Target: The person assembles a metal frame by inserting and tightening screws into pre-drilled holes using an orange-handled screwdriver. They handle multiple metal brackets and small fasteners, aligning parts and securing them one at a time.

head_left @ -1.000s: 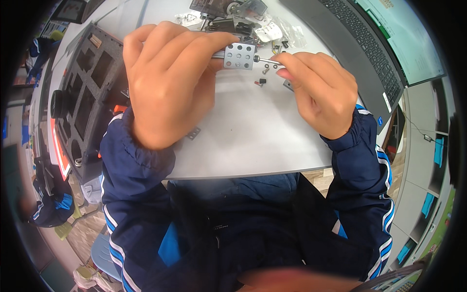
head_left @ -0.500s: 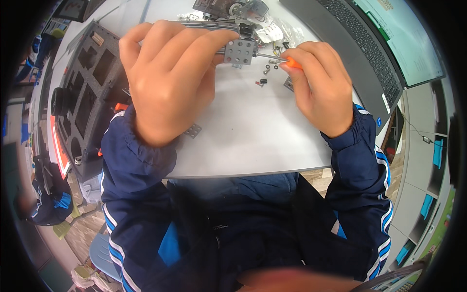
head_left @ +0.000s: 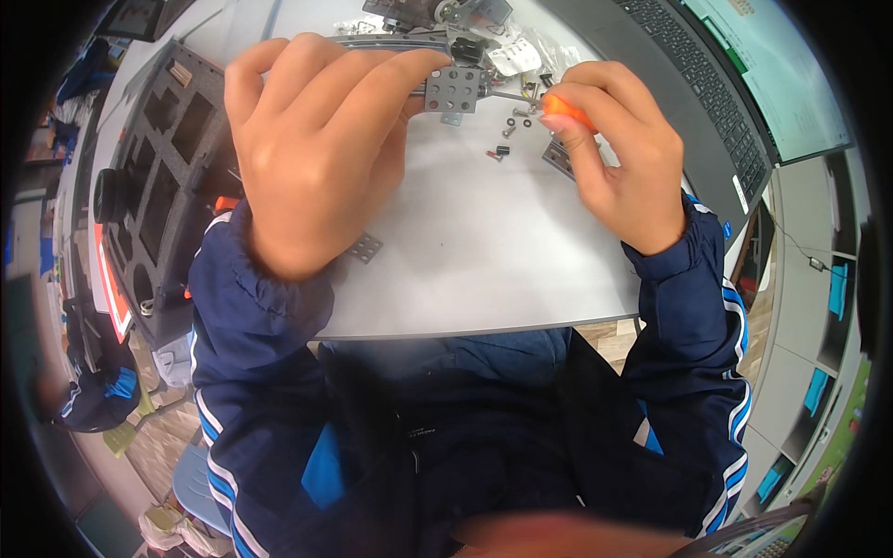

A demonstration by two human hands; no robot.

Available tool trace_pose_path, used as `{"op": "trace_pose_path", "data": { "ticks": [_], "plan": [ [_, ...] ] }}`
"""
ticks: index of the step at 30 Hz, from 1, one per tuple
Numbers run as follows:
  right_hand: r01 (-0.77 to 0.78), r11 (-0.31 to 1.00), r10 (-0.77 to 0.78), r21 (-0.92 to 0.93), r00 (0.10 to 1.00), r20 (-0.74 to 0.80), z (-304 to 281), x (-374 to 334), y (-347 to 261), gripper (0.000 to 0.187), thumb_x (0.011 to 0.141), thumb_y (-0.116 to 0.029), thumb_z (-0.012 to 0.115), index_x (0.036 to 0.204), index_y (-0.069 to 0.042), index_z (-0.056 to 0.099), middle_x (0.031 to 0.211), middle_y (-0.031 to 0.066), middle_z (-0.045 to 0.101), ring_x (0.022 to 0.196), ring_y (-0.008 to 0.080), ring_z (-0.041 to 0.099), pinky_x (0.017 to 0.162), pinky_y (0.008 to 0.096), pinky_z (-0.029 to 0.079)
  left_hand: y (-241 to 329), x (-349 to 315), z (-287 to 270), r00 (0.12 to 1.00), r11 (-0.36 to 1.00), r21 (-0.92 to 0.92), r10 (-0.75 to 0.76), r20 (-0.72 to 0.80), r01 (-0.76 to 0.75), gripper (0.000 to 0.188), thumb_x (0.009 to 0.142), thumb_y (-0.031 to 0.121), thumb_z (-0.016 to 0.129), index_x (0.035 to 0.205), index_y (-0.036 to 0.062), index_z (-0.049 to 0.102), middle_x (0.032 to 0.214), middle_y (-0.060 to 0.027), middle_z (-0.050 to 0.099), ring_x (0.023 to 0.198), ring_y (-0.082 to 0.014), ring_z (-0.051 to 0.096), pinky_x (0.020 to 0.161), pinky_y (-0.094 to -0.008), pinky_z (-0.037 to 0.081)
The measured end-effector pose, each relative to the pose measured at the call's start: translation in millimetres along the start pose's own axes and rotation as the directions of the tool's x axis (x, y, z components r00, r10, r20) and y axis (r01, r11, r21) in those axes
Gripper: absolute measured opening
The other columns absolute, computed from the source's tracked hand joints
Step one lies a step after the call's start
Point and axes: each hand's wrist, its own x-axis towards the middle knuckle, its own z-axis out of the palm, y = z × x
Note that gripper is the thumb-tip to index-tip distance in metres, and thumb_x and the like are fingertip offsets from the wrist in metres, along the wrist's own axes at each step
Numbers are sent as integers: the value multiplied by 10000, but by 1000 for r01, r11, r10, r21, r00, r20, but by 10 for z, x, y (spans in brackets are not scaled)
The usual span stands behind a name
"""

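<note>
My left hand (head_left: pixel 326 139) is closed around a grey metal assembly, whose perforated square plate (head_left: pixel 453 90) sticks out past the fingertips. Between the thumb and fingers of my right hand (head_left: pixel 628 149) is the orange handle of a screwdriver (head_left: pixel 568 111). Its thin shaft runs leftward to the right side of the plate's assembly; the exact contact at the tip is too small to make out. Below the shaft, small screws and black spacers (head_left: pixel 503 150) lie on the white table. A flat perforated metal piece (head_left: pixel 558 159) is partly covered by my right hand.
At left stands a dark case with a foam insert (head_left: pixel 153 177) beside an orange object (head_left: pixel 226 203). A laptop (head_left: pixel 670 84) fills the right side. Clear plastic bags (head_left: pixel 549 56) and a grey mechanism (head_left: pixel 409 13) lie at the back. Another perforated plate (head_left: pixel 366 247) rests near my left wrist.
My right fingers have shifted their grip along the orange handle, uncovering more of it, and the hand has moved slightly right. The left hand with the assembly has shifted slightly left and up.
</note>
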Motion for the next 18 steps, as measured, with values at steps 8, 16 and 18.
{"op": "trace_pose_path", "data": {
  "ticks": [8, 16, 18],
  "plan": [
    [60, 992, -70, -109, 993, -93, -28, -16, -18, 198, 777, -18, 831, 950, -8, 735, 938, 59, 667, 722, 201, 656, 637, 284, 539, 19, 7, -30, 995, 995, -75, -57, 79, 63, 333, 749, -48, 720, 1036, 110, 779, 757, 19, 667, 768, -176, 605, 856, -321, 399],
    [72, 987, -83, -146, 994, -75, -43, -41, 13, 298, 723, 50, 852, 997, 13, 741, 955, 93, 680, 745, 190, 671, 654, 257, 563, 5, 15, -31, 993, 986, -152, -49, 104, 65, 348, 728, -40, 726, 1043, 102, 770, 790, 4, 678, 775, -197, 604, 830, -329, 411],
    [94, 979, -101, -182, 995, -26, -55, -37, 33, 291, 747, 43, 843, 1007, 14, 717, 941, 103, 664, 739, 210, 664, 652, 269, 557, 3, 14, -41, 990, 975, -203, -67, 126, 92, 351, 729, -40, 729, 1048, 102, 767, 802, -3, 683, 776, -202, 604, 821, -333, 414]
  ]
}}
